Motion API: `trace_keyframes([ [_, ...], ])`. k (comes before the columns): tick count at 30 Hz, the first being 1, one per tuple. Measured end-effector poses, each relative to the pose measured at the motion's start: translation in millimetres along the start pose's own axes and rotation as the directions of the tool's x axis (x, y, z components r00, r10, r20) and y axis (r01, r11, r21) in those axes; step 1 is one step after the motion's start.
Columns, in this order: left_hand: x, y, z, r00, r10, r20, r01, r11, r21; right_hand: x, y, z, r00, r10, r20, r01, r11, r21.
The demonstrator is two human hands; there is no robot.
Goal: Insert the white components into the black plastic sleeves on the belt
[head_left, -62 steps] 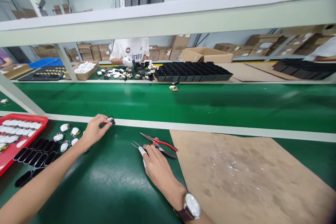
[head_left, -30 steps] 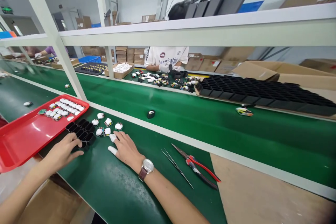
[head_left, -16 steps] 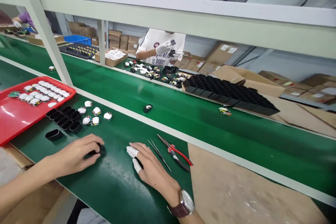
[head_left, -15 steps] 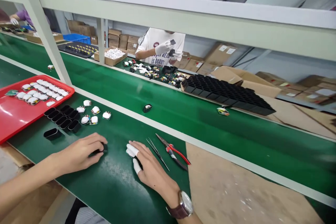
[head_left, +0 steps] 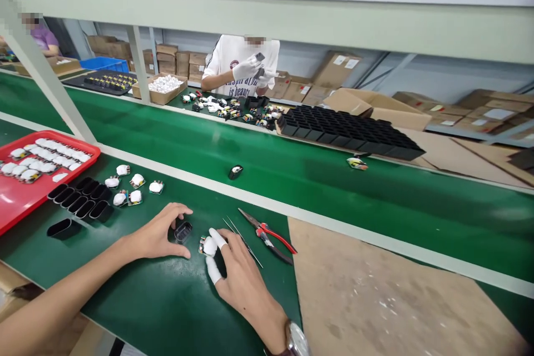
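Note:
My left hand (head_left: 161,233) is spread in a wide curve around a small black oval plastic case (head_left: 182,232), which rests on the green bench with its hollow side showing. Thumb and fingers stand apart; whether any fingertip touches the case, I cannot tell. Just to the right, my right hand (head_left: 236,267), with white covers on thumb and forefinger, pinches a small circuit board with a white cap (head_left: 209,246) close to the bench. Tweezers (head_left: 246,245) lie beside its knuckles, and red-and-black long-nose pliers (head_left: 267,235) are farther right.
Several black cases (head_left: 79,200) and loose white-capped boards (head_left: 136,196) stand left, beside a red tray (head_left: 89,157) of boards. Cardboard (head_left: 375,283) covers the right bench. Across the green conveyor (head_left: 200,150), a gloved co-worker (head_left: 246,69) handles dark parts near rows of black cases (head_left: 346,133).
My left hand has opened from its grip on the black case, leaving it on the bench. The white-capped board now shows clearly in my right hand. The camera view has shifted.

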State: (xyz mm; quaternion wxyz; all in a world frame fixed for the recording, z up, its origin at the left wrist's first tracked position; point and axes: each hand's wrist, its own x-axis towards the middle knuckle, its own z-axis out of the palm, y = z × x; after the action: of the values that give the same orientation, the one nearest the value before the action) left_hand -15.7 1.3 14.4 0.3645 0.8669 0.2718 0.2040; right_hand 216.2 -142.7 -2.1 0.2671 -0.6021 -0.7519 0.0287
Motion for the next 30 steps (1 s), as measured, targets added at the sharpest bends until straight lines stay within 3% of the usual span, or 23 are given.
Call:
trace_keyframes([
  [4, 1.0, -8.0, -1.5, 0.998, 0.035, 0.047, -0.033, 0.998, -0.058, 0.4, -1.6, 2.0, 1.0, -0.017, -0.004, 0.017, 1.0, -0.021],
  [9, -3.8, -10.8, -2.8, 0.993, 0.015, 0.118, -0.005, 0.997, -0.082, 2.8, 5.1, 1.0, 0.999, -0.047, 0.019, 0.046, 0.996, 0.072],
  [13, -6.5, -11.1, -3.0, 0.99, -0.005, 0.143, 0.018, 0.996, -0.089, 4.8, 5.6, 1.8, 0.997, -0.047, -0.069, 0.056, 0.991, 0.122],
  [16, -7.9, -9.5, -5.1, 0.993, 0.054, 0.107, -0.044, 0.995, -0.095, 7.3, 1.6, 0.9, 0.986, -0.041, -0.159, 0.065, 0.986, 0.155],
  [19, -10.9, -6.6, -8.7, 0.992, 0.13, 0.002, -0.13, 0.99, -0.046, 10.0, -3.0, -1.9, 0.974, -0.031, -0.223, 0.072, 0.981, 0.179],
  [22, -14.4, -5.7, -7.4, 0.99, 0.13, -0.048, -0.13, 0.992, 0.009, 12.0, -6.0, -3.7, 0.963, -0.053, -0.263, 0.1, 0.981, 0.167],
  [26, -15.8, -8.7, 1.2, 0.996, 0.085, -0.026, -0.085, 0.996, 0.017, 13.5, -8.7, -6.0, 0.95, -0.063, -0.306, 0.113, 0.983, 0.147],
  [30, -17.1, -10.0, 0.1, 0.991, 0.114, 0.071, -0.108, 0.99, -0.086, 13.6, -11.9, -12.4, 0.948, -0.082, -0.308, 0.128, 0.983, 0.131],
])
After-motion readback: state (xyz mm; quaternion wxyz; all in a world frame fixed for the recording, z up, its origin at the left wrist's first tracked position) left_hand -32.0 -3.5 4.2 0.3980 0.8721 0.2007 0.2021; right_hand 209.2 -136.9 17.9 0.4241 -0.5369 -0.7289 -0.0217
